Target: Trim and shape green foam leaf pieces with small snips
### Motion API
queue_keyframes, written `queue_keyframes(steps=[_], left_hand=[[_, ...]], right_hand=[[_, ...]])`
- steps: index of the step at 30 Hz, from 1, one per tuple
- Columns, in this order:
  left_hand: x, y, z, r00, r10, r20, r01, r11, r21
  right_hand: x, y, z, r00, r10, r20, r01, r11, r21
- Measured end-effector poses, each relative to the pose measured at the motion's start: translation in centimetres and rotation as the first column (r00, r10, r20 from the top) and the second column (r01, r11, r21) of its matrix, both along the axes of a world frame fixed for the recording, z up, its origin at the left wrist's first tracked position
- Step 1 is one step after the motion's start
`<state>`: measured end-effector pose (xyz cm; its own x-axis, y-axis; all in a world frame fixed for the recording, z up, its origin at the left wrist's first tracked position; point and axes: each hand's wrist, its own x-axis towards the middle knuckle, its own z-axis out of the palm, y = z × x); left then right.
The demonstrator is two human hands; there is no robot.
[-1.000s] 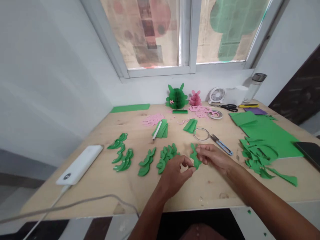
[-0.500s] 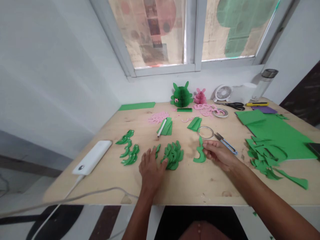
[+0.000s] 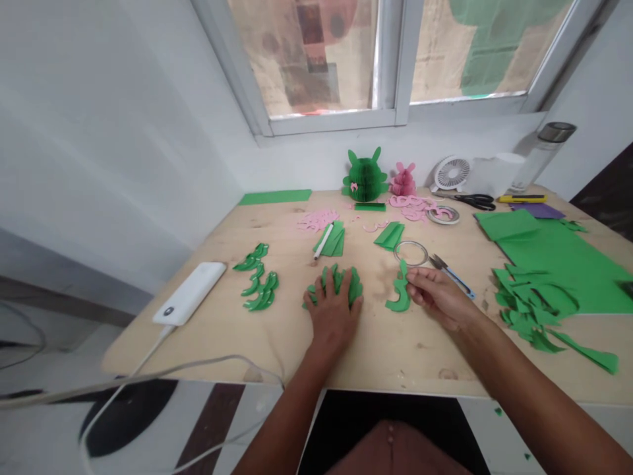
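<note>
1. Near the middle of the bench (image 3: 376, 349), laid the left hand (image 3: 333, 316) palm down on a pile of green cutouts (image 3: 357, 289), open, with fingers spread and green edges showing between and around them.
2. Just right of that pile, pinched a single wavy cutout (image 3: 404, 300) between thumb and fingers of the right hand (image 3: 438, 293), closed on the right edge, with the curved end toward the near side. Could not tell from this view whether lifted or touching the wood.
3. Beyond the right hand, saw a metal ring (image 3: 411, 242) and blue-handled snips (image 3: 462, 284), both out of use; farther right, loose green scraps (image 3: 519, 300) beside a large green sheet (image 3: 558, 257).
4. Left of the pile, noted curved green pieces (image 3: 262, 297) with shiny marks; farther off, a white pen (image 3: 324, 241) on folded green paper (image 3: 337, 245).
5. Judged the step in hand as steadying or evening the pile while holding one piece apart.
6. Needed, for a next move, a gentle lift of the left palm to avoid scattering loose layers, and a light pinch on the right to spare the thin paper from creasing.
</note>
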<state>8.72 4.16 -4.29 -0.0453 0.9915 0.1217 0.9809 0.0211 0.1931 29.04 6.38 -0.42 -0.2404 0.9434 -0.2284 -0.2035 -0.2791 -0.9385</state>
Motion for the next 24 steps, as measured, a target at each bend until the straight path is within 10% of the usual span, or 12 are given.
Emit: queue_keyframes(steps=[24], left_hand=[[-1.5, 3.0, -0.1, 0.996, -0.067, -0.062, 0.065, 0.997, -0.037]], right_hand=[[0.0, 0.0, 0.5, 0.998, -0.03, 0.05, 0.03, 0.999, 0.019]])
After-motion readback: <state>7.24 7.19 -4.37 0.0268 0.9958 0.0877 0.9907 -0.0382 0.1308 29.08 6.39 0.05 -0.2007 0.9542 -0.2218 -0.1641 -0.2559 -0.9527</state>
